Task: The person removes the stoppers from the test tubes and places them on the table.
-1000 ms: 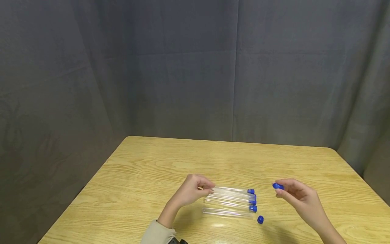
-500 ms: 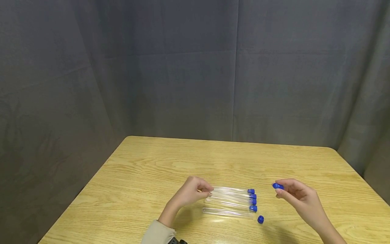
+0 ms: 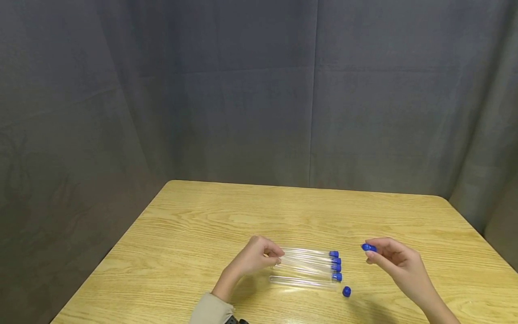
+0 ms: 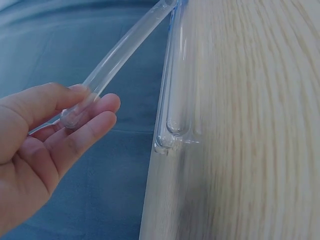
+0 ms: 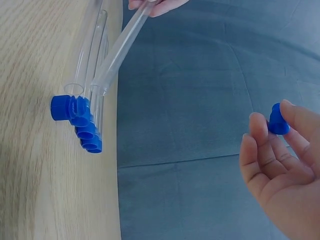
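My left hand (image 3: 254,257) pinches a clear, uncapped test tube (image 4: 122,52) by its rounded end. In the right wrist view that tube slants, its open mouth lower than the held end and overlapping the tubes on the table. My right hand (image 3: 398,262) holds a blue cap (image 5: 278,120) between thumb and fingers, off to the right and above the table. Several tubes with blue caps (image 3: 337,277) lie side by side between the hands. Nearer the front lies an uncapped tube (image 3: 301,282), with a loose blue cap (image 3: 346,291) by its open end.
The wooden table (image 3: 194,216) has a back edge close to a grey curtain (image 3: 243,112), which also hangs at both sides. A beige sleeve (image 3: 211,309) covers the left forearm near the front.
My left hand has come slightly down toward the table's front, and the held tube's open end has swung nearer the front. The right hand with its cap has stayed still.
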The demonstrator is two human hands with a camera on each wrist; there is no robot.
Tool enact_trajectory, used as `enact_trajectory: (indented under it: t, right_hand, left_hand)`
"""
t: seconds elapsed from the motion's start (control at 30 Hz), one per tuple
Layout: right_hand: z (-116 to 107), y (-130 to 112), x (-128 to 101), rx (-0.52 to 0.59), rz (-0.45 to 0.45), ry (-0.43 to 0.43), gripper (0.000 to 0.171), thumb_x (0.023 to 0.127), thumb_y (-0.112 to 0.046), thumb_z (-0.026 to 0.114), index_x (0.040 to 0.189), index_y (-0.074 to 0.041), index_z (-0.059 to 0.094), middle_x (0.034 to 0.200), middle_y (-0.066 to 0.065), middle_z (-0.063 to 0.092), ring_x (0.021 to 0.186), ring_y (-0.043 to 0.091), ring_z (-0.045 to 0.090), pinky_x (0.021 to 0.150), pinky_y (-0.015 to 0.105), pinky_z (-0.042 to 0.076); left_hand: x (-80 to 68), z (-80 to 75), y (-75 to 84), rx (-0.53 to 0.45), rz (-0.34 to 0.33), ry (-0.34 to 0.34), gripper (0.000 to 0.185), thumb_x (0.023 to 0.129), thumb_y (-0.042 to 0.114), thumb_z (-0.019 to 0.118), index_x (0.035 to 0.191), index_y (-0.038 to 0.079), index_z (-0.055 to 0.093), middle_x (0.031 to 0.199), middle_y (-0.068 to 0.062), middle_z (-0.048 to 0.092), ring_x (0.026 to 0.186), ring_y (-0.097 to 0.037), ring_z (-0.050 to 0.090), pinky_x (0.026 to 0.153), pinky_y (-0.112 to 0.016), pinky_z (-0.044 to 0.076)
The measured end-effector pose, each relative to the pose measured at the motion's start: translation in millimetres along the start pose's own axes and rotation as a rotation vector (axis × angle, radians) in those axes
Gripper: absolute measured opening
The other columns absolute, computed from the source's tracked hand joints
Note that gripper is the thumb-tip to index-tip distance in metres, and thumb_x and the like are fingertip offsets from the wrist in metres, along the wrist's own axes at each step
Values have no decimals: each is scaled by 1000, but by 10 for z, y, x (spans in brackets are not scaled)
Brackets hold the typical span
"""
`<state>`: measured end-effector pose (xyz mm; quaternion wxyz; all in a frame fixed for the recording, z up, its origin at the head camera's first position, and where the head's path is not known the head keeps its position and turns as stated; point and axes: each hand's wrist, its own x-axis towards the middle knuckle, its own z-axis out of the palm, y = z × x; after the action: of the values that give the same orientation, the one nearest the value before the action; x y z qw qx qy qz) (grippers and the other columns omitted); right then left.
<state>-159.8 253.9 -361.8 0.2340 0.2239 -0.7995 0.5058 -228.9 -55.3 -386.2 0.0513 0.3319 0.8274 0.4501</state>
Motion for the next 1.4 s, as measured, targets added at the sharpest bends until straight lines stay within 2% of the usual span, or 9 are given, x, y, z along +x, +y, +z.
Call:
enact_trajectory:
  t: [0.2, 0.43, 0.67, 0.9, 1.17, 1.4]
  right_hand:
    - [0, 11, -4, 43, -16, -12, 25, 78, 18, 55, 99, 6, 60, 75, 0, 62, 65, 9, 59, 61, 19, 49]
    - [-2, 6, -9, 7, 21, -10, 20, 79, 15, 56, 98, 8, 59, 74, -1, 62, 65, 9, 59, 61, 19, 49]
    - [4, 10, -10, 9, 26, -20, 20, 80, 14, 56, 98, 7, 59, 75, -2, 62, 65, 10, 59, 61, 19, 49]
    - [5, 4, -13, -13, 46, -31, 18, 81, 11, 57, 97, 5, 60, 74, -1, 61, 64, 10, 59, 61, 20, 49]
    - [5, 10, -11, -6, 37, -37, 18, 81, 11, 57, 97, 3, 60, 73, 0, 61, 64, 10, 59, 61, 19, 49]
    - [7, 24, -28, 19, 31, -56, 18, 81, 12, 56, 97, 4, 60, 76, -1, 61, 65, 10, 59, 61, 21, 49]
  left_hand:
    - [5, 20, -12, 13, -9, -11, 14, 79, -4, 62, 91, -7, 66, 90, -15, 66, 78, -10, 62, 72, -18, 46]
    - [11, 43, -15, 23, -33, -15, 14, 78, -4, 61, 91, -6, 67, 91, -11, 66, 79, -10, 61, 73, -18, 46]
    - [13, 60, -26, 51, -18, -21, 15, 78, -5, 60, 90, -5, 68, 91, -9, 66, 83, -11, 61, 76, -20, 45]
    - [26, 65, -22, 73, -21, -47, 14, 77, -7, 60, 88, -4, 68, 87, -9, 66, 77, -12, 61, 66, -17, 47]
    - [39, 88, -26, 168, -52, -81, 12, 79, -2, 64, 89, 1, 69, 86, -2, 66, 80, -8, 58, 71, -18, 45]
    - [40, 117, -35, 247, -83, -83, 10, 76, -2, 67, 85, 2, 71, 83, 1, 66, 73, -3, 56, 66, -15, 45]
